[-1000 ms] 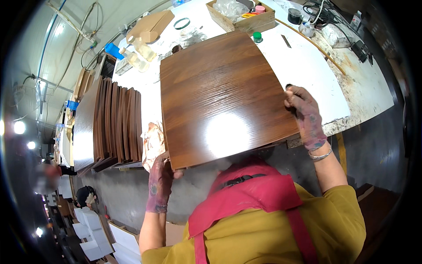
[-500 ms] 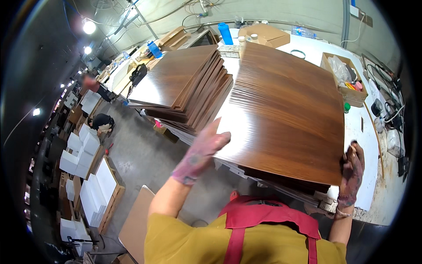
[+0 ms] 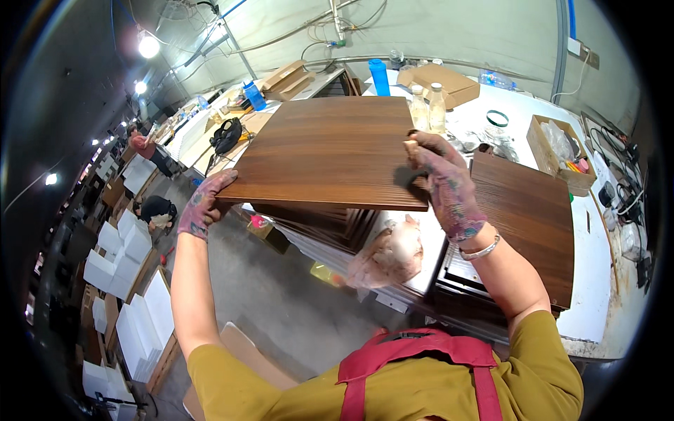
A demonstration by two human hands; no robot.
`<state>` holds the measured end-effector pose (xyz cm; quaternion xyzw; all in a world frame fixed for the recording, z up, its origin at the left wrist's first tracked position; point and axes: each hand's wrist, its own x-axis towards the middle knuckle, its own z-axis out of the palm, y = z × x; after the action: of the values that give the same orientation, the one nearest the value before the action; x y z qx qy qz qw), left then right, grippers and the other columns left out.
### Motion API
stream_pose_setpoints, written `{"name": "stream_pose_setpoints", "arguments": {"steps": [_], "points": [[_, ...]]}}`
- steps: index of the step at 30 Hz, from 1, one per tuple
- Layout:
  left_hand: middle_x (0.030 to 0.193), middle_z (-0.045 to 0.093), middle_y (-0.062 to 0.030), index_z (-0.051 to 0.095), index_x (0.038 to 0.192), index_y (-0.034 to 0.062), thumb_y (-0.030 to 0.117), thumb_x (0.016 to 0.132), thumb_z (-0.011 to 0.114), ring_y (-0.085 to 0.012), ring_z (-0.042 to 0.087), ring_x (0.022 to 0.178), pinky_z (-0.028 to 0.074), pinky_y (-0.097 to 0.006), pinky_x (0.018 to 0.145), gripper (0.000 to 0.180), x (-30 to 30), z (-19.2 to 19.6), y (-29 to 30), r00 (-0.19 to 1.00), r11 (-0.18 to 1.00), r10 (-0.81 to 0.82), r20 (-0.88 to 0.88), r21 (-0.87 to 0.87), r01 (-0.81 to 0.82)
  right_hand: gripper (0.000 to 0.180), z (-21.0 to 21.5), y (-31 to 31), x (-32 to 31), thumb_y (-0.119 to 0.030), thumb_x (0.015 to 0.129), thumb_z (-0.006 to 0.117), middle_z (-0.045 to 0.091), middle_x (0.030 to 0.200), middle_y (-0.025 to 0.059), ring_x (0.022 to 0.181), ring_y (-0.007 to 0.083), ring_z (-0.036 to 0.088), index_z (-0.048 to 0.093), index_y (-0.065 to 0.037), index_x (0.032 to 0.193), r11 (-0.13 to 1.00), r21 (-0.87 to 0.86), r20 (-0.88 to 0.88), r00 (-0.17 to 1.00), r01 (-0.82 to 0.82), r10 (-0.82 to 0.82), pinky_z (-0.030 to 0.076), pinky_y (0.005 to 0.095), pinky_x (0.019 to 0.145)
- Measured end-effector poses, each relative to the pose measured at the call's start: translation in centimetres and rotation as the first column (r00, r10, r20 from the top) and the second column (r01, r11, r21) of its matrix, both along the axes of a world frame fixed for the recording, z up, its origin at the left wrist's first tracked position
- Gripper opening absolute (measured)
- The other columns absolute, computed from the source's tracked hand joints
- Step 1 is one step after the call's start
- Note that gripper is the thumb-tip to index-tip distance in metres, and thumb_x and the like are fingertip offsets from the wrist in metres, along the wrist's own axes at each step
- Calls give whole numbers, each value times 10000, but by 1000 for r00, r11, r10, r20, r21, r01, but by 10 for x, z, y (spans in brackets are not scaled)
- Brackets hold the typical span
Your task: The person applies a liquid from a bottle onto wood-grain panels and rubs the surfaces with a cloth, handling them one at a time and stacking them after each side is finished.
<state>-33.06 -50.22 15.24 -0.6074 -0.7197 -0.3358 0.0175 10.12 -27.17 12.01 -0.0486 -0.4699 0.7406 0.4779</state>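
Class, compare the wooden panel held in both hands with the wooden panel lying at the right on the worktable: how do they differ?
The held panel is lifted, gripped by left hand and right hand; the table panel lies untouched on the white worktable. The held panel looks lighter brown, the table panel darker. Both are grained, rectangular.

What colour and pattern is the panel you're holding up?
Dark brown with straight wood grain running lengthwise across the wooden panel, clearest in the head view.

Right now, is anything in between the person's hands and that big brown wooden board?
Nothing visible. Both hands are already on the brown board: the left hand grips its left corner, and the right hand clamps its right edge. The board is held above a stack of dark panels, with no item between hands and wood.
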Motion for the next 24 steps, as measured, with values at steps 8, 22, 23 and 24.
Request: {"name": "stream_pose_setpoints", "arguments": {"steps": [8,22,23,24], "points": [[1451,526,-216,520,1419,90,470,960,605,-385,505,1329,402,-440,1106,602,-57,-2,52,869,884,337,-363,-196,-425,307,-17,-9,-87,-179,991,644,629,1104,17,998,93,583,577,-70,1270,851,455,55,946,261,-320,490,241,859],[1385,573,-212,517,1409,51,377,1035,526,-374,529,1301,403,-426,1099,496,-66,-33,73,767,865,398,-502,-72,-496,288,-16,8,-157,-244,932,715,635,1062,63,993,146,607,652,-48,1134,938,328,163,971,116,-176,501,306,891],[1358,588,-211,528,1397,50,339,1022,554,-375,553,1264,423,-428,1078,475,-37,-23,74,781,909,381,-495,45,-415,282,-12,9,-130,-243,936,714,632,1060,48,992,129,598,655,-55,1137,943,318,162,974,101,-159,500,299,889],[1330,603,-210,540,1386,49,301,1009,583,-377,577,1228,444,-430,1058,456,-6,-14,77,793,931,363,-490,160,-327,275,-10,12,-102,-242,939,714,629,1057,33,991,113,588,659,-61,1139,948,308,164,976,86,-142,498,291,887]]}}
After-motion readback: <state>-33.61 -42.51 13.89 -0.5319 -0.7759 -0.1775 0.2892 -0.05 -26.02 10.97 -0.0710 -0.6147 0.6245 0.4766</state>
